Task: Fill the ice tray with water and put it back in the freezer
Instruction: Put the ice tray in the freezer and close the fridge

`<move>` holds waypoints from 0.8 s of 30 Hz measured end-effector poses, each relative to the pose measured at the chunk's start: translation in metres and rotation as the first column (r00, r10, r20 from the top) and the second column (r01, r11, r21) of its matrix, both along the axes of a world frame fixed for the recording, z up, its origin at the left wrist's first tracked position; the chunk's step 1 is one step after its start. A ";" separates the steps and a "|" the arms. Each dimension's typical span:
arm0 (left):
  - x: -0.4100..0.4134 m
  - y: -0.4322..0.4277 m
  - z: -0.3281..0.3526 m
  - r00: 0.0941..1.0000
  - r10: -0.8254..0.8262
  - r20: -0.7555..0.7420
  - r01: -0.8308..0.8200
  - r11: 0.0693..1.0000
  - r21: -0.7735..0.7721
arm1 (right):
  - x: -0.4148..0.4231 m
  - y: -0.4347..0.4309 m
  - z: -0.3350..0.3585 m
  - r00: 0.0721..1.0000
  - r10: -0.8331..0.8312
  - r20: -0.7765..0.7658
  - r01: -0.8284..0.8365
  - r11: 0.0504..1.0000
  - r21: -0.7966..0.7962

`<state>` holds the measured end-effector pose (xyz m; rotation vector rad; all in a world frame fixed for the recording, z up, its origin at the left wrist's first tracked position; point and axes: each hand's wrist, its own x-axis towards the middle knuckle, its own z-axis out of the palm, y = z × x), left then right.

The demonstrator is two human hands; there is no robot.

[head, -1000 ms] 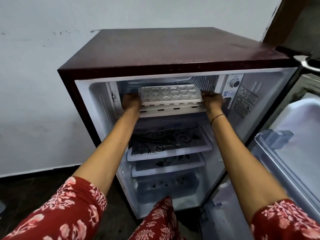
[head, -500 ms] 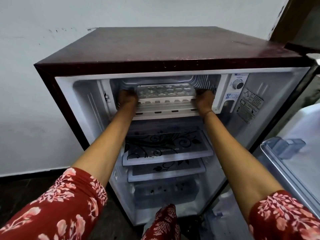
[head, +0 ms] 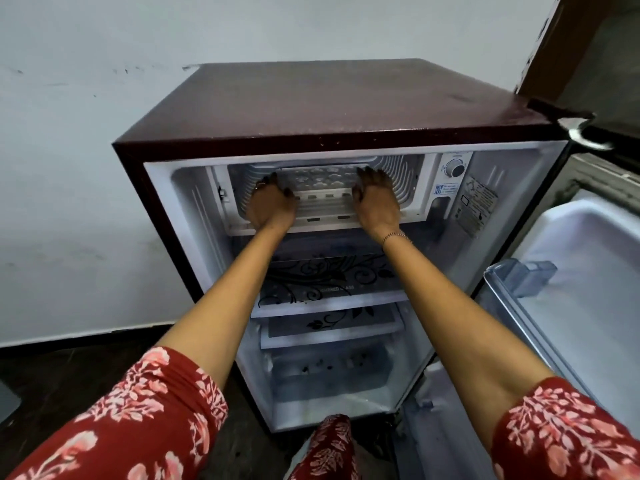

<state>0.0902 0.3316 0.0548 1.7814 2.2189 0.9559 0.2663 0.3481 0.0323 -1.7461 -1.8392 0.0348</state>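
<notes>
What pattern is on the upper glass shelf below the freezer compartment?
The glass shelf carries a black print of curling vines and leaves on clear glass; the head view shows it.

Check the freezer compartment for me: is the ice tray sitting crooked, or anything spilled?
Nothing stands out. The ice tray lies level inside the freezer compartment, left hand and right hand at its ends. No water shows on the glass shelf below.

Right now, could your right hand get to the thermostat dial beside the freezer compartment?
Probably yes. The right hand lies at the right end of the ice tray, and the thermostat dial sits a little further right, facing outward, with nothing in front of it.
</notes>
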 end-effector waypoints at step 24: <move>0.030 -0.246 0.023 0.971 -0.223 -0.084 0.213 0.971 -0.112 | 0.009 -0.268 0.039 0.998 0.055 0.027 -0.052 0.993 -0.107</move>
